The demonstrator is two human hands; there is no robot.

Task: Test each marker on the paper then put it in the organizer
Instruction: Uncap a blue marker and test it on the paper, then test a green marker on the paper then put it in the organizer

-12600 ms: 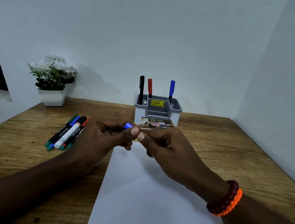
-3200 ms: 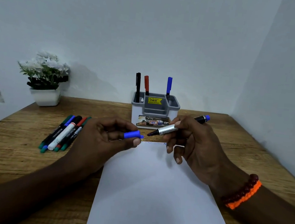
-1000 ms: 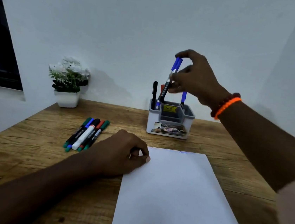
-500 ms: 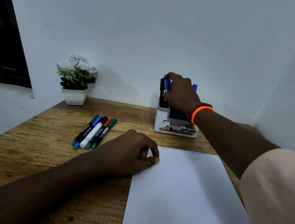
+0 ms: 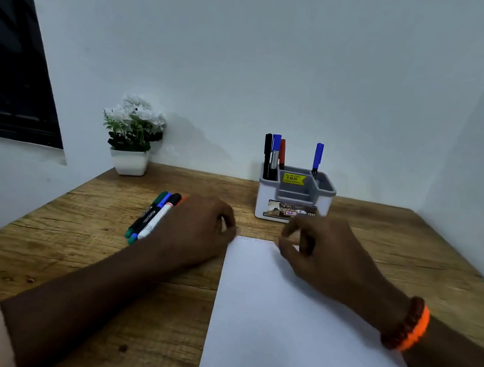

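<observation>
Markers: two groups, one lying loose on the table at the left, one standing in the organizer at the back.
Paper: white sheet lying flat on the wooden table, nearest the camera; faint scribbles run along its far edge, too small to read.
Right hand: over the far right part of the paper, fingers loosely curled with thumb and forefinger a little apart, holding nothing. The outline is slightly blurred.
Bracelets: a dark beaded one and an orange one side by side on the right wrist.
Left hand: on the table just left of the paper's far corner, fingers curled in, nothing visible in them; its back covers the right side of the loose markers.
Loose markers: bunched side by side, touching, caps pointing away; green, blue, black and a sliver of orange-red show.
Organizer: white and grey box beyond the paper, with a yellow price sticker inside and a label on the front.
Stored markers: black, blue and red upright together in the left rear compartment; another blue marker stands alone at the right rear.
Plant: white flowers in a white pot at the far left, against the wall.
</observation>
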